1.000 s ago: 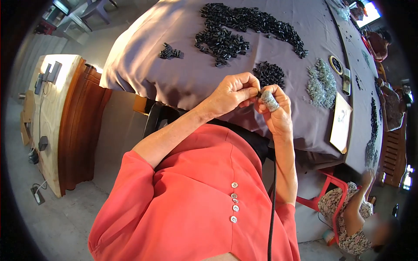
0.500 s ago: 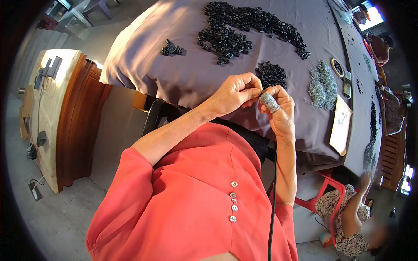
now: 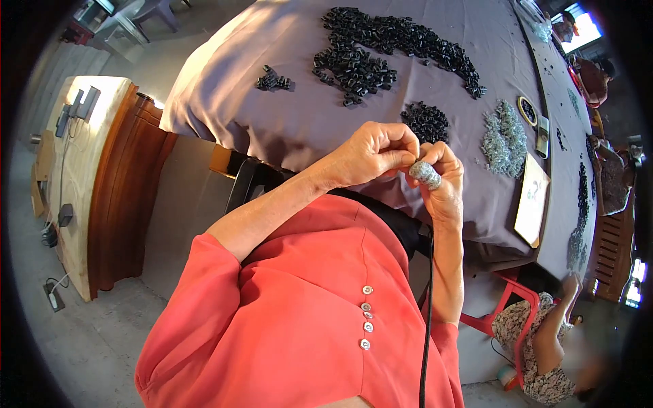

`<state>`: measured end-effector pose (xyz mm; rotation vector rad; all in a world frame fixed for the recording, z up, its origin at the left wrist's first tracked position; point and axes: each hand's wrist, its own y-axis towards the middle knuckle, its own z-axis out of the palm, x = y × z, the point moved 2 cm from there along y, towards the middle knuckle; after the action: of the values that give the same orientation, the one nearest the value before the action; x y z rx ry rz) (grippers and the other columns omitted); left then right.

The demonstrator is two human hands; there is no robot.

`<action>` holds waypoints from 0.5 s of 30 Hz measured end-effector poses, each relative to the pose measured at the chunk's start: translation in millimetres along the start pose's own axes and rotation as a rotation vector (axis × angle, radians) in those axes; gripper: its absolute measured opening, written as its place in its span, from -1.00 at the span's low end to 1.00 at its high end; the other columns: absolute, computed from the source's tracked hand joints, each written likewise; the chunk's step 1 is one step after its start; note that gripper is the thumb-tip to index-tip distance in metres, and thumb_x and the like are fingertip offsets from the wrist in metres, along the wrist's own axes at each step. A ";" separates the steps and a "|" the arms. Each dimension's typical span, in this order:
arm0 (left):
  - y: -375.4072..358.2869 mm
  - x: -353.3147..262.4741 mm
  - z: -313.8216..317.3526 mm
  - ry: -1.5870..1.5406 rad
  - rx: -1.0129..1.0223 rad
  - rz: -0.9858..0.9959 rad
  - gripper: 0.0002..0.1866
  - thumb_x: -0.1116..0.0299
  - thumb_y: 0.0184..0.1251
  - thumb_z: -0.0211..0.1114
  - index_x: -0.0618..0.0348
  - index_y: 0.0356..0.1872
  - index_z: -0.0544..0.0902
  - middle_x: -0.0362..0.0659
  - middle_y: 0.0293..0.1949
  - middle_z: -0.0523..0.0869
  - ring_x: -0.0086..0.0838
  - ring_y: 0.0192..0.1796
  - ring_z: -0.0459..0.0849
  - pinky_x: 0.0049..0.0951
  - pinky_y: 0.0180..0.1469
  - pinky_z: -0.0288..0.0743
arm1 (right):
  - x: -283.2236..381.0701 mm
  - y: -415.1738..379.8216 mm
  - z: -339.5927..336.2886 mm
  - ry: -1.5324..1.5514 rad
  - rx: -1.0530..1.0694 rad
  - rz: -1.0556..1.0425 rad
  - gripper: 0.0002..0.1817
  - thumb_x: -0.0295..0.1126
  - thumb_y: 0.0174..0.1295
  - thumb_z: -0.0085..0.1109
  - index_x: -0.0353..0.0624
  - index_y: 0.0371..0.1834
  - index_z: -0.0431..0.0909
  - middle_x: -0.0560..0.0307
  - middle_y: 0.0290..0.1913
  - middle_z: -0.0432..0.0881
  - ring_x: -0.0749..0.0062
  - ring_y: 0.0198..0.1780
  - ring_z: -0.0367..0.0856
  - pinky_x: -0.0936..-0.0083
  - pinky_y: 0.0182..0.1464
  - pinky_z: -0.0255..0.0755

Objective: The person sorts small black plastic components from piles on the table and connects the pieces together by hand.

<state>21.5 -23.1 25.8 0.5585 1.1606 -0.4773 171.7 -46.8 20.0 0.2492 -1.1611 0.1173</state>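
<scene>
Close together at the near edge of the cloth-covered table (image 3: pixel 299 129) are my two hands, fingertips meeting. My left hand (image 3: pixel 377 155) is closed in a pinch, thumb against forefinger. My right hand (image 3: pixel 443 178) is curled beside it, fingers bent in at the same spot. A grey speckled stubby cylinder (image 3: pixel 426 175) sits at the right hand's thumb side, like a cover or wrap on a digit. What the fingertips pinch is too small to make out. Just beyond the hands lies a heap of small black pieces (image 3: pixel 425 122).
Farther back spread a larger pile of black plastic pieces (image 3: pixel 357 71) and a small cluster (image 3: pixel 274 79). At the right lie a heap of silvery small parts (image 3: pixel 505 139), a round tape-like ring (image 3: pixel 521 102) and a flat board (image 3: pixel 532 200). A person (image 3: pixel 544 340) sits at lower right.
Both hands have dropped slightly in the view, staying fingertip to fingertip. The grey cylinder is turned a little. The whole scene has shifted slightly with the camera.
</scene>
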 end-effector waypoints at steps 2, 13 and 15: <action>-0.7 -3.5 1.8 0.011 -0.008 0.015 -0.97 0.58 0.27 0.12 0.22 -0.33 0.48 -0.29 -0.49 0.52 -0.72 -0.49 0.37 -0.72 -0.48 0.25 | 2.7 -1.7 1.2 -0.075 -0.027 -0.032 -0.77 -0.53 -0.02 0.33 -0.20 -0.54 0.38 0.22 -0.52 0.46 0.67 -0.55 0.38 0.75 -0.51 0.28; -5.1 -19.0 3.0 0.117 0.001 0.001 -0.91 0.69 0.20 0.09 0.27 -0.39 0.51 -0.30 -0.52 0.51 -0.71 -0.46 0.39 -0.67 -0.39 0.32 | 22.1 -11.0 21.4 -0.522 -0.148 -0.184 -0.72 -0.50 -0.08 0.39 -0.19 -0.59 0.38 0.33 -0.55 0.38 0.74 -0.51 0.28 0.75 -0.48 0.16; -6.1 -24.5 4.5 0.076 0.021 -0.011 -0.91 0.68 0.19 0.11 0.27 -0.39 0.52 -0.30 -0.52 0.52 -0.70 -0.44 0.41 -0.65 -0.36 0.34 | 22.1 -11.8 18.1 -0.480 -0.092 -0.205 -0.72 -0.52 -0.10 0.39 -0.18 -0.59 0.37 0.33 -0.54 0.39 0.73 -0.49 0.28 0.74 -0.47 0.16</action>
<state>12.9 -29.1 49.2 0.5928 1.2334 -0.4818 166.9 -63.6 45.5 0.3237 -1.6044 -0.1871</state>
